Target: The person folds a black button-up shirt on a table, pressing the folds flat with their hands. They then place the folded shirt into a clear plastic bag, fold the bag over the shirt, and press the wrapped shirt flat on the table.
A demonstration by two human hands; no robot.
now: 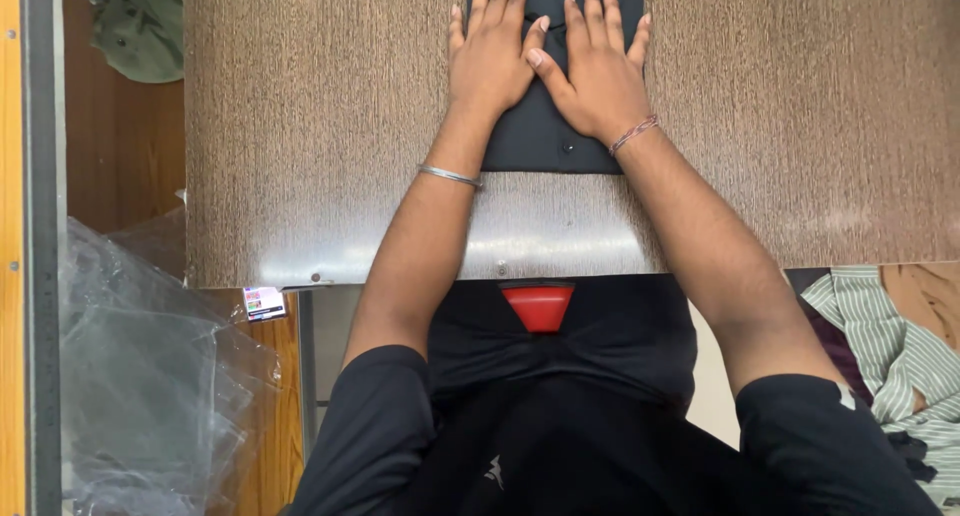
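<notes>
Both hands, left hand (487, 51) and right hand (597, 68), are lying open and flat, pressing the folded black shirt (545, 136) on the brown table (300, 126). Clear plastic bags (140, 376) and a striped garment (890, 346) are lying nearby, obstructing nothing.

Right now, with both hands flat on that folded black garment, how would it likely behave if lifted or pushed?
The folded black garment is cloth, so it would probably sag and unfold if lifted by one edge. It lies thin and flat under the left hand and right hand, so it is likely light. On the smooth, glossy tabletop it might slide when pushed.
</notes>
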